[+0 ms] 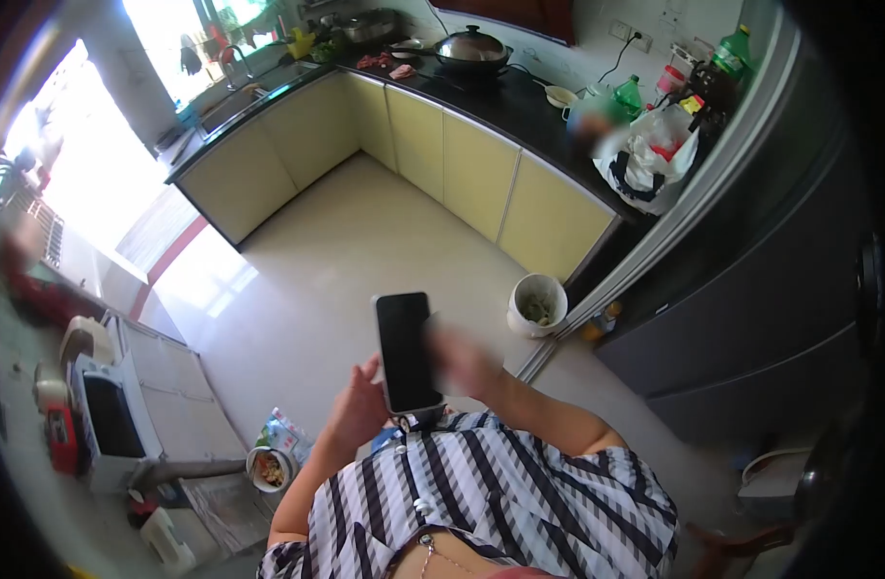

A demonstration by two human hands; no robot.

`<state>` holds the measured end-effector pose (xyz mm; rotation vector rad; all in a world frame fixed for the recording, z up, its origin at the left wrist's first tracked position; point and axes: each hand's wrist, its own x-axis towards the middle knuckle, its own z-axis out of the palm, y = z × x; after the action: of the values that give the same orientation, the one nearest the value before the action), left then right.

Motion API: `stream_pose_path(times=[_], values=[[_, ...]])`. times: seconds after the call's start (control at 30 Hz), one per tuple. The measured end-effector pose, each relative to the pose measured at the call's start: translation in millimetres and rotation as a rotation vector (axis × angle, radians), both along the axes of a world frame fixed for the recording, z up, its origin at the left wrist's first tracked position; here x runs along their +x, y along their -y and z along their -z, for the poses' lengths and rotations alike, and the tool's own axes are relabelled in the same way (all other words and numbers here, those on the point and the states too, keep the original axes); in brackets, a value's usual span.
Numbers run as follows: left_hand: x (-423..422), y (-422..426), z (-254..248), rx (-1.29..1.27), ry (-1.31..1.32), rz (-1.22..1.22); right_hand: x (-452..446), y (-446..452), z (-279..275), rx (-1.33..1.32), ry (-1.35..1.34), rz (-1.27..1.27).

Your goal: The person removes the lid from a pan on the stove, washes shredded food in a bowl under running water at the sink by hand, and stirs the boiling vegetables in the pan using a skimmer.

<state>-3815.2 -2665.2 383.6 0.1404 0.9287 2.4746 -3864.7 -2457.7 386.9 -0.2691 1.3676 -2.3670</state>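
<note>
A smartphone [409, 352] with a dark screen stands nearly upright in front of my chest, in the middle of the view. My left hand [359, 413] is at its lower left edge, with the fingers curled against it and partly hidden behind it. A grey piece [421, 418] shows under the phone's bottom end; I cannot make out what it is. My right hand [470, 363] is beside the phone's right edge, smeared by blur, so its fingers cannot be read.
A white bin [537, 306] with scraps stands on the floor by the cabinets [462, 174]. The dark counter holds a lidded wok [471, 50], meat and a plastic bag [650, 159]. At left are a microwave [111, 413] and another scrap bin [269, 469]; a dark fridge [751, 309] stands right.
</note>
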Motion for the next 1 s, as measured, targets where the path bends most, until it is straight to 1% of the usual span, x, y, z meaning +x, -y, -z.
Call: stream_pose_path(times=[0.03, 0.07, 0.13, 0.23, 0.33, 0.37, 0.4, 0.47, 0.57, 0.6, 0.67, 0.7, 0.73, 0.77, 0.8, 0.83, 0.9, 0.97, 1.0], values=[[-11, 19, -17, 0.047, -0.049, 0.027, -22, 23, -3, -0.028, 0.030, -0.026], [-22, 32, -25, -0.004, -0.047, -0.050, -43, 39, -5, -0.094, 0.061, -0.054], [-58, 54, -16, 0.005, -0.113, -0.067, -90, 57, -5, -0.223, 0.093, -0.061], [-124, 67, -11, -0.093, -0.088, -0.052, -156, 57, -17, -0.130, 0.050, 0.066], [-226, 65, -8, -0.193, -0.042, -0.007, -252, 28, -8, -0.317, 0.188, 0.091], [-265, 58, -16, -0.259, -0.017, -0.025, -284, 17, -12, -0.219, 0.202, 0.186], [-305, 52, -22, -0.275, 0.012, -0.043, -318, 7, -14, -0.244, 0.207, 0.228], [-391, 32, -25, -0.378, -0.080, -0.077, -397, -31, 16, -0.285, 0.185, 0.313], [-500, -8, -41, -0.450, -0.061, -0.020, -493, -91, 27, -0.188, 0.227, 0.543], [-535, -24, -43, -0.448, -0.062, 0.036, -524, -115, 33, -0.093, 0.259, 0.625], [-595, -41, -44, -0.431, -0.094, 0.132, -576, -140, 29, -0.017, 0.203, 0.680], [-614, -44, -48, -0.457, -0.050, 0.150, -596, -145, 33, -0.005, 0.191, 0.704], [-631, -48, -49, -0.474, -0.063, 0.154, -615, -153, 38, 0.012, 0.180, 0.727], [-651, -51, -51, -0.487, -0.080, 0.156, -636, -163, 41, 0.016, 0.093, 0.713], [-673, -52, -53, -0.497, -0.106, 0.153, -659, -165, 30, 0.070, 0.229, 0.834], [-684, -47, -60, -0.479, -0.103, 0.123, -679, -172, 31, 0.037, 0.207, 0.837], [-722, -40, -57, -0.436, -0.087, 0.069, -727, -206, 64, 0.027, 0.169, 0.833], [-744, -21, -78, -0.466, -0.062, -0.013, -734, -203, 37, 0.123, 0.212, 0.943], [-752, -11, -92, -0.486, -0.043, -0.050, -726, -192, 0, 0.227, 0.365, 1.027]])
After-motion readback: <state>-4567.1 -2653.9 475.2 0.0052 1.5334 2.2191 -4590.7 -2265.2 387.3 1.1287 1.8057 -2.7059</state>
